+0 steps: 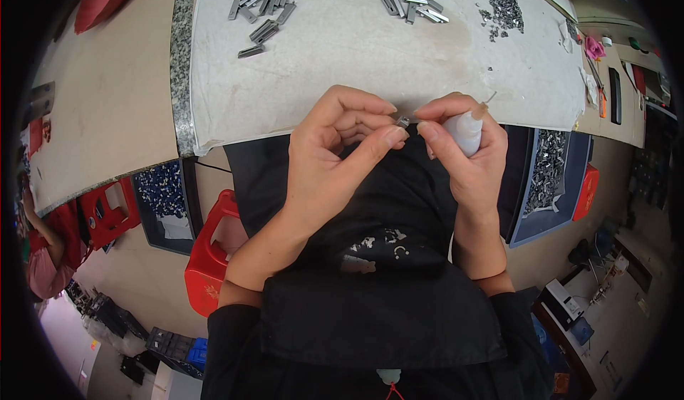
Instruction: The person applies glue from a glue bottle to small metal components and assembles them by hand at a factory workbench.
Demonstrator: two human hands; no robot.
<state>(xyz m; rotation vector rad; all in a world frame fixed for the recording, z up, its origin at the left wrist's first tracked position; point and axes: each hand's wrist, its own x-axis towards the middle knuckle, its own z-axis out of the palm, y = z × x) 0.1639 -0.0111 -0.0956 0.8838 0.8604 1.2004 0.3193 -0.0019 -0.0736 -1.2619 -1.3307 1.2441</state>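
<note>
In front of the table's near edge, my left hand (pixel 329 147) pinches a small shiny metal part (pixel 403 122) between thumb and fingertips. My right hand (pixel 476 168) is closed around a small white squeeze bottle (pixel 464 135), whose thin needle tip points up and to the right. The thumb and forefinger of that hand come together close to the metal part; whether they also grip something tiny there, I cannot tell. Farther back on the white-covered table (pixel 320 86) lie a pile of grey metal bars (pixel 267 1), a smaller pile (pixel 412 2) and a heap of tiny metal pieces (pixel 504 7).
Blue-grey bins hold metal parts (pixel 547 165) at the right and small blue parts (pixel 160 190) at the left. Red stools (pixel 206 265) stand beside me. A granite-edged table (pixel 114 94) adjoins on the left, where another person's arm (pixel 44 225) shows. Tools (pixel 600 90) lie far right.
</note>
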